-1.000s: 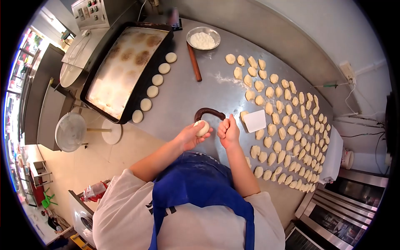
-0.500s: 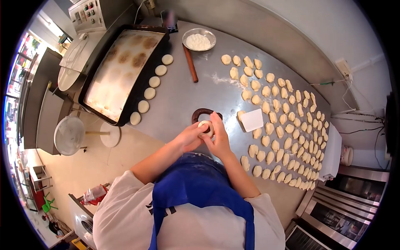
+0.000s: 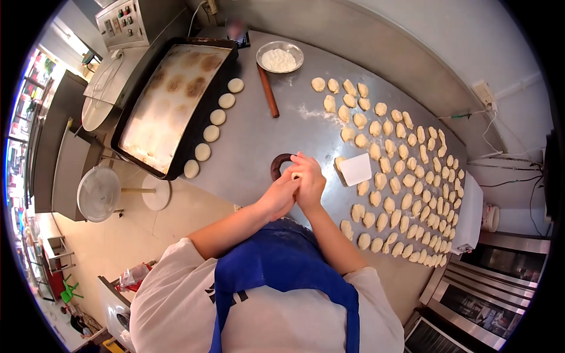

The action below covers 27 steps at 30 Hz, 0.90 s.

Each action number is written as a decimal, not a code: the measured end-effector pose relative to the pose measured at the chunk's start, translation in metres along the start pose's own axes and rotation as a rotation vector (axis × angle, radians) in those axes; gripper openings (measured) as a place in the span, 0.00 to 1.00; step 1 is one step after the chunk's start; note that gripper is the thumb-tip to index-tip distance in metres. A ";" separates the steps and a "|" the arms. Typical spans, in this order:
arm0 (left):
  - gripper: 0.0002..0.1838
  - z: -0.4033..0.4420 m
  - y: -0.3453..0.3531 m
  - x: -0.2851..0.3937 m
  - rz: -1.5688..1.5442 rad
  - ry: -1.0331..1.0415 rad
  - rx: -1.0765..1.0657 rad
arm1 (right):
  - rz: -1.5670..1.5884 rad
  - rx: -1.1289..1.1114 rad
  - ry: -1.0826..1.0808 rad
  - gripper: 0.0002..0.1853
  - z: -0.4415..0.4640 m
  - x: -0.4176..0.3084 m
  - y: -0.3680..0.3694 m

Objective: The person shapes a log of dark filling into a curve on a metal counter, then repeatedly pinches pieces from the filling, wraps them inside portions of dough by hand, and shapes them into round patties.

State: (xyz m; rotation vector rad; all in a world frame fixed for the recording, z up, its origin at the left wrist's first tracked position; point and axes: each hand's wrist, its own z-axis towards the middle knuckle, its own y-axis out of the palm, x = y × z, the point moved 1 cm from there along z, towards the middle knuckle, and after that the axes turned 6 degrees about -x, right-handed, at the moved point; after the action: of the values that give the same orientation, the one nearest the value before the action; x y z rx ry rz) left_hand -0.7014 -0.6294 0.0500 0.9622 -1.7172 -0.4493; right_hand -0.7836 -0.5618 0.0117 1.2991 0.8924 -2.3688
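Close to the table's front edge, my left hand point(image 3: 282, 195) and my right hand point(image 3: 311, 183) are cupped together around a small piece of dough point(image 3: 295, 176). Only a pale bit of the dough shows between the fingers, with a dark spot in its middle. Just beyond my hands a dark brown curved roll point(image 3: 276, 167) lies on the metal table point(image 3: 247, 132), partly hidden by my fingers. To the right of my right hand is a white scraper point(image 3: 356, 170), resting by a dough piece point(image 3: 339, 163).
Many dough pieces point(image 3: 406, 202) cover the table's right side. At left, a row of flat round dough pieces point(image 3: 218, 117) lines a large black-rimmed pan point(image 3: 120, 126). A rolling pin point(image 3: 268, 92) lies below a metal bowl point(image 3: 299, 52) of flour point(image 3: 278, 60).
My fingers have closed in over the dough, so less of it shows. The right hand has turned inward over it. Things on the table look unmoved.
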 end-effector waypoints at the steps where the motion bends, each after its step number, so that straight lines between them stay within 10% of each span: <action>1: 0.23 0.003 0.003 0.001 0.004 0.014 -0.021 | 0.125 0.008 0.119 0.13 -0.001 0.007 0.003; 5: 0.22 0.022 -0.021 -0.019 0.329 0.229 0.015 | 0.252 0.204 0.194 0.18 0.007 -0.005 0.013; 9: 0.21 0.015 -0.031 -0.001 0.028 0.080 -0.154 | 0.176 -0.152 0.075 0.18 0.018 -0.014 -0.016; 22: 0.32 0.012 -0.012 -0.017 -0.094 0.013 0.069 | -0.383 -0.082 -0.210 0.15 0.010 -0.016 -0.005; 27: 0.30 0.015 -0.012 -0.012 -0.023 0.143 -0.222 | 0.231 -0.024 0.234 0.14 0.010 0.007 -0.006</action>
State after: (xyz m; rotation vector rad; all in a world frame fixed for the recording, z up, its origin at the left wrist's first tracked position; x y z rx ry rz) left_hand -0.7095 -0.6295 0.0293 0.8327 -1.4946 -0.5604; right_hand -0.7971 -0.5637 0.0119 1.6003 0.7819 -2.0556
